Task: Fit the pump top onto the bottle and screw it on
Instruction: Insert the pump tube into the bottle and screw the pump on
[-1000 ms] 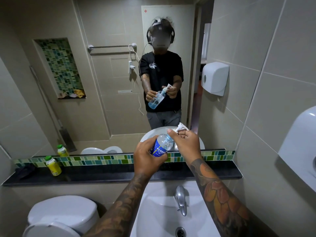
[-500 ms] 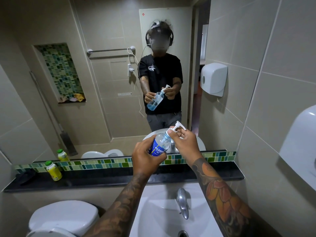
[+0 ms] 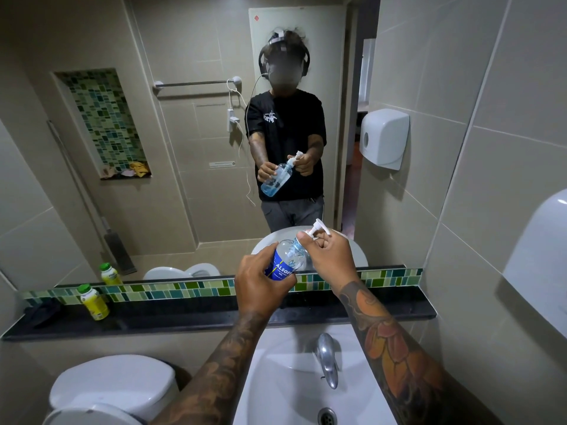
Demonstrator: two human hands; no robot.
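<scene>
On the far left, one yellow bottle (image 3: 93, 303) with a green cap stands upright on the dark shelf (image 3: 184, 314) under the mirror (image 3: 184, 148); a second such bottle seen just behind it is its reflection. One white toilet (image 3: 113, 388) sits below the shelf at lower left.

In the middle, one left hand (image 3: 260, 283) wraps the lower half of the one clear bottle (image 3: 288, 259), fingers curled shut around its blue label. The bottle is held in the air above the sink (image 3: 276, 378), in front of the mirror, tilted so its neck leans up and to the right. One white pump top (image 3: 319, 228) sits on that neck, nozzle pointing right.

The right hand (image 3: 329, 256) is closed at the neck, thumb and fingers pinching the base of the pump top where it meets the bottle. Whether the collar is fully screwed down cannot be told. One chrome tap (image 3: 326, 360) stands below, on the sink's back edge. Two white wall dispensers are in view on the right: one (image 3: 385, 138) reflected in the mirror, one (image 3: 537, 262) at the frame's edge.

Against half a second ago, both hands keep the same grips, the bottle is tilted much the same, and more of the pump top shows above the right hand. The view has dipped a little, showing more of the sink and its drain.
</scene>
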